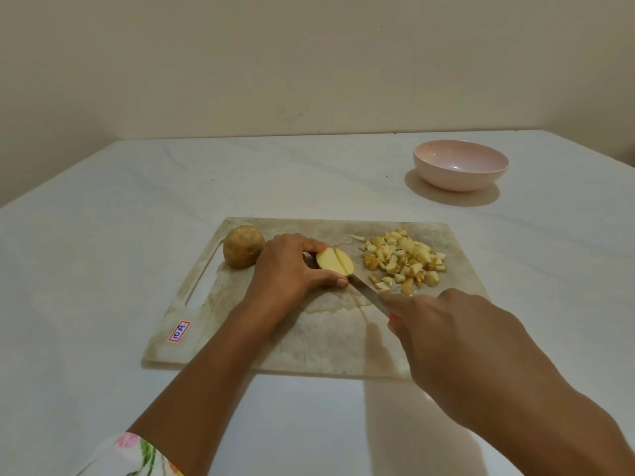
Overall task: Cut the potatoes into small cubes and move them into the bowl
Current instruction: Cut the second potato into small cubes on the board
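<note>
Right hand point(443, 334) apparently gripping knife point(366, 291), potato half point(335, 263) under left hand point(292, 269)

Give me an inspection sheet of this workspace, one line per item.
Surface: white table, worn cutting board on it.
Job's things: whole potato, sliced potato half and cubes on the board; pink bowl apart, no cubes visible inside.
Clutter: sticker on the board.
Hands: left hand holds the potato half; right hand grips the knife, blade at the half.
Cables: nothing seen.
Surroundings: plain wall.
</note>
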